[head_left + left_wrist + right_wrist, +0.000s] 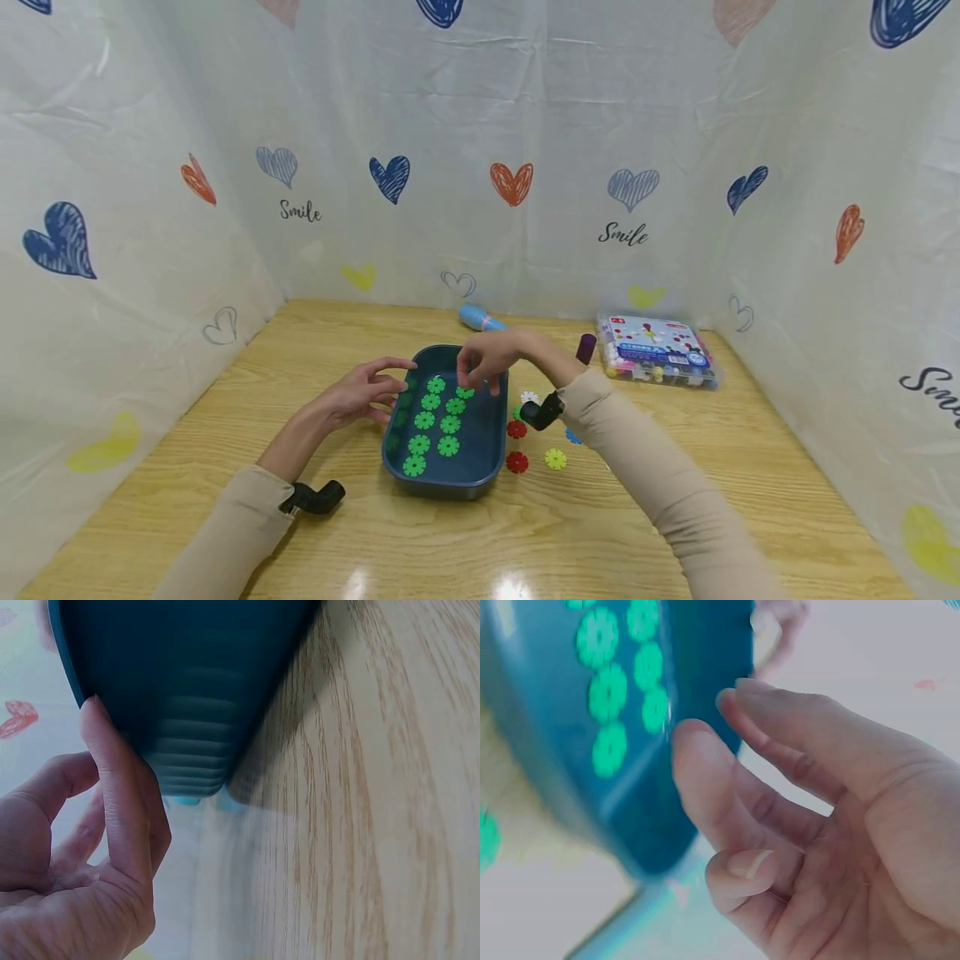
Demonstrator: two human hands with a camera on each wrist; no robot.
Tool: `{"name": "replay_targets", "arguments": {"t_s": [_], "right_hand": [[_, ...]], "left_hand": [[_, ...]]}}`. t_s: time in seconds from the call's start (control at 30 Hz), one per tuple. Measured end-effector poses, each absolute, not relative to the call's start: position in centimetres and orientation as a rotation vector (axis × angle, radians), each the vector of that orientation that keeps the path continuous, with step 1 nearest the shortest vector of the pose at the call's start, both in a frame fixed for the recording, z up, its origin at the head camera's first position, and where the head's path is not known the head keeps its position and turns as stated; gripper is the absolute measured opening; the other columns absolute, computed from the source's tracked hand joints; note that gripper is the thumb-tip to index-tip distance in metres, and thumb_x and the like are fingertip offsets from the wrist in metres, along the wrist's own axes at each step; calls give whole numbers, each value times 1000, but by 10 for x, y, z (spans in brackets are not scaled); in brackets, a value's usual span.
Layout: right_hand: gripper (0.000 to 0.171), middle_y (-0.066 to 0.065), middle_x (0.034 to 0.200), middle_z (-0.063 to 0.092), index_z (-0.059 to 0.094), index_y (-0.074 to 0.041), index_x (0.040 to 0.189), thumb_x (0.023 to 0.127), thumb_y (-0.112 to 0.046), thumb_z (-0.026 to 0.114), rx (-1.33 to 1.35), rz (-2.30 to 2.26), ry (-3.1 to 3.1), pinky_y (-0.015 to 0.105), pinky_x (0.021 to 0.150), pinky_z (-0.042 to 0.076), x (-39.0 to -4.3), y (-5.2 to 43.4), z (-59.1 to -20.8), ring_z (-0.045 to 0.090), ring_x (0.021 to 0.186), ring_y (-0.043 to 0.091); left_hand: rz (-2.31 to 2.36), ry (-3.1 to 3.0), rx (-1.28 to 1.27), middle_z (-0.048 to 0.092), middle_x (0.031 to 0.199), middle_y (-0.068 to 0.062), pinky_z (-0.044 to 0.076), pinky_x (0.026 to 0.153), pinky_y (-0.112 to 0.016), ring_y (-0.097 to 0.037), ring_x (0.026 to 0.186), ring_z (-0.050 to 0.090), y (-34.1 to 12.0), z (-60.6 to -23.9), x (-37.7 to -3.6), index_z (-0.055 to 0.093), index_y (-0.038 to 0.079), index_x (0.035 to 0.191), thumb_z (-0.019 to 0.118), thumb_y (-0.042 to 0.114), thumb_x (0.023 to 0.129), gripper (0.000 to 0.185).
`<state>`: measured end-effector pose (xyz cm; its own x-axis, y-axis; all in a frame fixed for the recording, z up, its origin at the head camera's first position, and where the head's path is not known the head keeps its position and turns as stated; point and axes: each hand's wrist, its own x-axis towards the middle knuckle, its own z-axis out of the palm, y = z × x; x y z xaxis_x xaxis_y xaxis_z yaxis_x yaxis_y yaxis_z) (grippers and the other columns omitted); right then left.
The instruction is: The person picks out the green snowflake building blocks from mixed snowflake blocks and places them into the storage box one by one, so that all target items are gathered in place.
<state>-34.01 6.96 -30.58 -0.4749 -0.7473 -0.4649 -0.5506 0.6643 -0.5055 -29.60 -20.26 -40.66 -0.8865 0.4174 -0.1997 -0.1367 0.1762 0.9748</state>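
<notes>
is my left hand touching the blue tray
Touching. The left wrist view shows a fingertip of the left hand pressed against the outer wall of the blue tray.

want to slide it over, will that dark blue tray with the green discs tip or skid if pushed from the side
The tray looks low and wide, so tipping seems unlikely. On the glossy table it would probably skid easily. The loose green discs may shift inside.

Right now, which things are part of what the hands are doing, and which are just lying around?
In use:
- dark teal plastic tray
- flat green plastic flower discs lined up inside it
- left hand touching the tray's side
- right hand over the tray

Lying about:
- red, yellow and white flower discs on the wooden table
- clear plastic box
- light blue tube
</notes>
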Motion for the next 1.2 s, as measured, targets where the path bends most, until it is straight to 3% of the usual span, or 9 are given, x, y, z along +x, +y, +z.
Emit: {"name": "replay_targets", "arguments": {"t_s": [0.17, 0.37, 0.47, 0.6, 0.67, 0.8, 1.2], "right_hand": [[21, 9, 90, 68, 64, -4, 109, 102, -20, 52, -958, -413, 2292, 24, 53, 45, -346, 112, -303, 68, 67, 14], [21, 12, 95, 69, 65, -4, 110, 101, -20, 56, -908, -445, 2347, 24, 53, 45, -346, 147, -321, 69, 69, 16], [20, 14, 97, 70, 65, -2, 112, 98, -14, 59, -921, -502, 2355, 31, 60, 55, -344, 157, -336, 70, 70, 22], [22, 13, 96, 70, 65, 1, 114, 93, -8, 65, -1003, -537, 2381, 35, 72, 59, -341, 164, -358, 70, 73, 25], [23, 8, 95, 70, 67, -3, 113, 91, -7, 67, -1035, -527, 2414, 28, 71, 57, -340, 165, -368, 68, 76, 20], [25, 4, 99, 71, 70, -10, 114, 89, -10, 71, -1061, -506, 2481, 25, 75, 55, -337, 166, -383, 65, 84, 14], [28, 8, 101, 72, 71, -7, 114, 87, -13, 74, -1133, -560, 2503, 23, 74, 54, -337, 168, -398, 62, 84, 12]], "left_hand": [[1763, 2025, 257, 63, 108, -7, 61, 65, -31, -15, 79, 64, -202, -407, -297, 42, 16, 145, 62, 21, 97, 52], [1771, 2012, 251, 64, 107, -6, 61, 65, -30, -15, 79, 64, -203, -409, -297, 41, 15, 146, 62, 21, 97, 54], [1773, 2010, 254, 64, 105, -6, 61, 65, -30, -15, 79, 64, -204, -410, -296, 40, 15, 147, 63, 21, 97, 55], [1773, 2013, 257, 65, 104, -6, 61, 66, -31, -15, 79, 64, -203, -409, -297, 40, 16, 147, 64, 23, 96, 56], [1772, 2013, 260, 65, 104, -6, 61, 66, -31, -16, 79, 64, -203, -409, -298, 41, 16, 146, 64, 23, 96, 56], [1774, 2010, 262, 65, 105, -7, 61, 66, -31, -16, 79, 65, -203, -409, -298, 41, 16, 146, 63, 21, 96, 55], [1766, 2030, 259, 62, 107, -10, 60, 64, -29, -15, 78, 64, -202, -409, -296, 41, 17, 146, 62, 22, 97, 54]]}}
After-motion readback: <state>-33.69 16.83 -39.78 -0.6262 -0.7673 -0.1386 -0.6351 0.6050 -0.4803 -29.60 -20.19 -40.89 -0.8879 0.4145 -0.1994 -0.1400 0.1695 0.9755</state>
